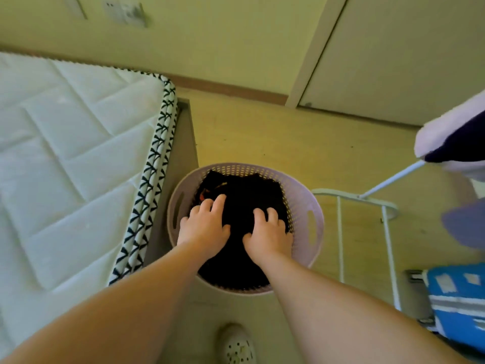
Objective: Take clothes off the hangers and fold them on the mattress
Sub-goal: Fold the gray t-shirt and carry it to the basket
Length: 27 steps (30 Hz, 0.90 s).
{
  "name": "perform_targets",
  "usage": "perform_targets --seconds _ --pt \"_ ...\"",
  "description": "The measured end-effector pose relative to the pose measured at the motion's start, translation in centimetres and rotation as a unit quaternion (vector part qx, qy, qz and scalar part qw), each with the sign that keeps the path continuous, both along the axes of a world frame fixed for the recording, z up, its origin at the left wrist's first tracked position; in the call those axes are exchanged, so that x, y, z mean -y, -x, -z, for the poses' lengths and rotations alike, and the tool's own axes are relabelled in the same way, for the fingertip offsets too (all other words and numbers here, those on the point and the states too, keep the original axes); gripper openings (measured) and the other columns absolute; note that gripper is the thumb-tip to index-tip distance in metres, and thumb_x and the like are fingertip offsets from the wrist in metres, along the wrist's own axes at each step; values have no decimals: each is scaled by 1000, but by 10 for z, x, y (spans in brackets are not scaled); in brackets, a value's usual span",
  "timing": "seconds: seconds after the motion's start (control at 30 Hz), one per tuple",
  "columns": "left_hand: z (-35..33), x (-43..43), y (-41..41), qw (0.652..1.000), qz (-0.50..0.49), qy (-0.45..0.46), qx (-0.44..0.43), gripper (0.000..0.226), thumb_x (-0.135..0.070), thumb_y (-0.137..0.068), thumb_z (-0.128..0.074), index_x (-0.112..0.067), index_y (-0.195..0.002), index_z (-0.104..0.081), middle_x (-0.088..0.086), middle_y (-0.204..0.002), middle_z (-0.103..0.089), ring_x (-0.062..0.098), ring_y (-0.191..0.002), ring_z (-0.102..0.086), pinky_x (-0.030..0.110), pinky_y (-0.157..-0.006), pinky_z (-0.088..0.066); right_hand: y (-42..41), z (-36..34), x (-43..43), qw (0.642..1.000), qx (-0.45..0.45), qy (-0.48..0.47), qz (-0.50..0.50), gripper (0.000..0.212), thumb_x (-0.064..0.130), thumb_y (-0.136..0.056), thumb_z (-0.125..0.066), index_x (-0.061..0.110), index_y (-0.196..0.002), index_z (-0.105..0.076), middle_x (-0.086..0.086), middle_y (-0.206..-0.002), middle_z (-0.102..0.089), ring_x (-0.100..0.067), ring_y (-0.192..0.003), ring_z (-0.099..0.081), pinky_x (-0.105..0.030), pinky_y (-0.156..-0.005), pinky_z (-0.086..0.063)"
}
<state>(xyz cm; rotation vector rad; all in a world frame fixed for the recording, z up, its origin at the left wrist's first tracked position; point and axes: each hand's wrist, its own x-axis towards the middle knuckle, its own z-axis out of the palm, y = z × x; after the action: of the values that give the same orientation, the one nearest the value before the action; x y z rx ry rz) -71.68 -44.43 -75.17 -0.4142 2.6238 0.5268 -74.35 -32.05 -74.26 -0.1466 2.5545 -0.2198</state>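
A round pale purple laundry basket (pixel 312 206) stands on the floor beside the bed, filled with a black garment (pixel 244 195). My left hand (pixel 204 224) lies on the left side of the black garment with its fingers spread and bent onto the cloth. My right hand (pixel 267 229) lies on the right side, its fingers curled into the fabric. A small orange-red bit shows at the garment's upper left edge. The white quilted mattress (pixel 65 158) fills the left of the view and has no clothes on it.
A white metal drying rack (pixel 367 200) stands right of the basket, with lilac and dark clothes (pixel 456 137) hanging at the right edge. A blue and white item (pixel 459 295) sits lower right. My white shoe (pixel 237 345) is below the basket. Wall and door lie beyond.
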Motion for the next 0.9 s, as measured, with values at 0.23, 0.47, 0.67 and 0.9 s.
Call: perform_targets --seconds 0.23,0.47,0.67,0.9 --pt "-117 19 -60 995 69 46 -53 62 -39 -93 -46 -27 -146 -17 2 -147 -29 29 -133 -31 44 -102 -36 -72 -101 6 997 -54 38 41 53 25 -93 -46 23 -142 -27 -5 -151 -17 -30 -131 -32 -41 -100 -37" --pt "-255 25 -112 987 112 67 -98 54 -39 -95 -43 -26 -144 -25 1 -145 -30 27 -130 -35 40 -99 -39 -130 -238 7 993 -85 57 64 48 23 -93 -43 21 -139 -30 -6 -148 -23 -30 -131 -32 -41 -99 -38" --pt "-383 2 -119 976 139 44 -162 54 -36 -95 -47 -22 -144 -29 3 -149 -27 28 -130 -36 40 -100 -41 -141 -358 -16 979 -138 79 129 42 23 -95 -42 19 -136 -32 -6 -143 -26 -30 -125 -37 -40 -96 -36" --pt "-490 -46 -116 953 176 0 -247 46 -33 -96 -47 -22 -140 -37 1 -144 -32 24 -124 -42 38 -96 -44 -150 -463 -66 946 -242 102 188 33 17 -93 -42 14 -125 -42 -8 -126 -42 -29 -111 -46 -34 -82 -42"
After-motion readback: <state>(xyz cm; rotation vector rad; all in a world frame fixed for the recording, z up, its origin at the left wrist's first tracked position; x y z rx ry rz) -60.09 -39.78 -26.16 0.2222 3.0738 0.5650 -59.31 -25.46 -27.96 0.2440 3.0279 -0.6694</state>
